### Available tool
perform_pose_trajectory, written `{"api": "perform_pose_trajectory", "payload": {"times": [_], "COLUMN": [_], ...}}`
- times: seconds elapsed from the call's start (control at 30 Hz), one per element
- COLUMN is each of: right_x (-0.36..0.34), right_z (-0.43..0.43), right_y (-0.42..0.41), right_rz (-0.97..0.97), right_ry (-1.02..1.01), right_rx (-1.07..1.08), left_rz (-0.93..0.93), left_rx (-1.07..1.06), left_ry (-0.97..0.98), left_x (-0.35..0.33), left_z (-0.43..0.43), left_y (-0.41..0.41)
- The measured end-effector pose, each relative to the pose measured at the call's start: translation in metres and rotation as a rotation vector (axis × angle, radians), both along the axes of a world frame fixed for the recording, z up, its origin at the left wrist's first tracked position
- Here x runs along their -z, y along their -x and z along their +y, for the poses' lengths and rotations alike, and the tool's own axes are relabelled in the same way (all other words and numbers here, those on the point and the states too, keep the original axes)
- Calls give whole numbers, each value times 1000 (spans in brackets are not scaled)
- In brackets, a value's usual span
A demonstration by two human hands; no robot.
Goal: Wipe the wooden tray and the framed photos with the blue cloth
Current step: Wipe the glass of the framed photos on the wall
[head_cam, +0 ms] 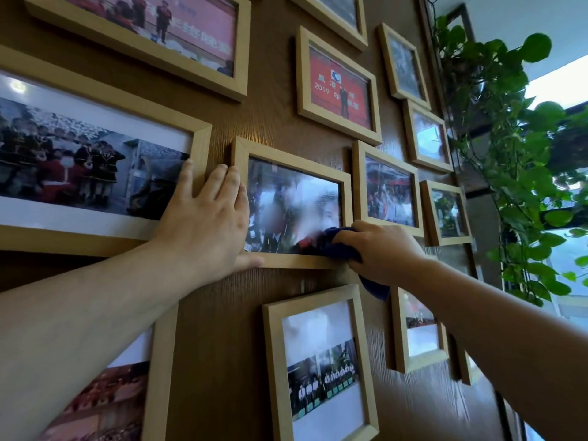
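Several light wooden framed photos hang on a dark brown wood wall. My right hand (380,251) grips the dark blue cloth (340,245) and presses it against the lower right corner of the middle framed photo (286,173), whose glass looks smeared. A tail of the cloth hangs below my wrist. My left hand (206,218) lies flat with fingers spread over that frame's left edge, thumb under its bottom rail, fingertips reaching the large frame (200,144) to the left. No wooden tray is in view.
Other frames surround the middle one: a red photo (339,87) above, a portrait frame (318,361) below, smaller ones (386,186) to the right. A leafy trailing plant (515,154) hangs on a dark shelf at the right, in front of a bright window.
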State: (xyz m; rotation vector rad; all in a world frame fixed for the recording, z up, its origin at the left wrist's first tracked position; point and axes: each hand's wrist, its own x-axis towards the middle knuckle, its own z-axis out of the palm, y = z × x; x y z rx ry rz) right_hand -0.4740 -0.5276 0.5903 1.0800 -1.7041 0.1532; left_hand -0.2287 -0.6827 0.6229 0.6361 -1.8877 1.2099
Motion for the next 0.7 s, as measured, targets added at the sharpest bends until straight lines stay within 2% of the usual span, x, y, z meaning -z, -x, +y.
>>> {"api": "perform_pose_trajectory", "payload": {"times": [0.1,0.2,0.33,0.47,0.7], "right_x": [-1,-7,-25,-44,-73], "right_z": [4,-1,-20,-48,-92], "right_y": [-10,-39,-96,-147,-214], "right_rz": [17,12,147,207,270], "right_ry": [37,122,190,257,288], "right_rx": [-7,-115,-327,-503,-601], "left_rz": [-14,-8,-7,40,99], "left_rx": [10,80,126,117,25], "left_ry": [-39,-50,-19,0,0], "left_x": [1,7,9,7,2], "left_z": [6,12,17,9,-17], "left_y": [-3,-18,-58,-110,-187]}}
